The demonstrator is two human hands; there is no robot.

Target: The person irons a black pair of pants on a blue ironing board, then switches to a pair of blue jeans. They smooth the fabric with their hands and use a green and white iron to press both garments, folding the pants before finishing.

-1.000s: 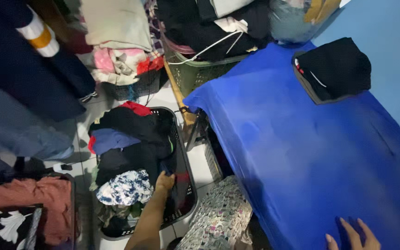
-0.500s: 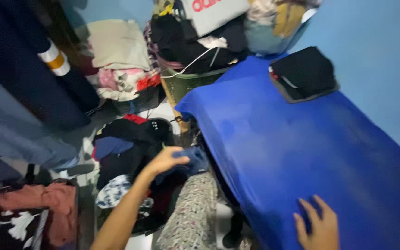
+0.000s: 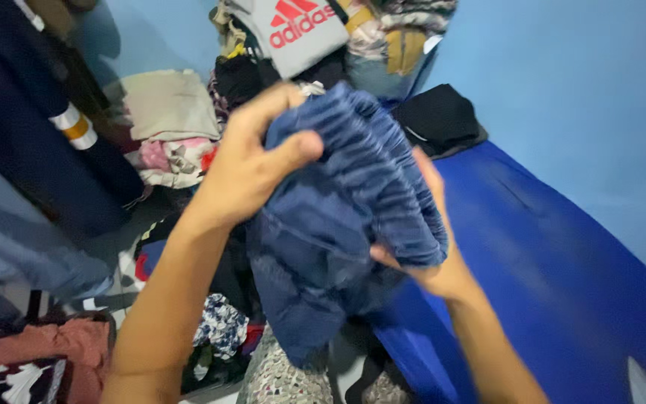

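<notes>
Blue sheeting covers the bed (image 3: 562, 284), which stretches away under and to the right of the right hand (image 3: 431, 247), with a pale blue wall (image 3: 562, 112) rising behind it. Beyond both hands, at the far end of the bed, a heap of clothes (image 3: 315, 45) is stacked high, a grey top with red lettering on its front. To the left of the left hand (image 3: 252, 161) hang dark garments (image 3: 24, 142), one with a reflective band, and past them lies a folded beige cloth (image 3: 170, 101) on a pink and white bundle. Below the left forearm, a basket of mixed laundry (image 3: 218, 329) sits on the floor, a floral piece showing in it.

Between the two hands, held up in the air over the basket and the bed's edge, is a dark blue ribbed garment (image 3: 338, 224), bunched and hanging down. The left hand is closed on its upper left part, thumb pressed across the front. The right hand grips it from behind and beneath, fingers curled into the cloth. A folded black garment (image 3: 439, 120) lies on the bed just beyond the right hand.
</notes>
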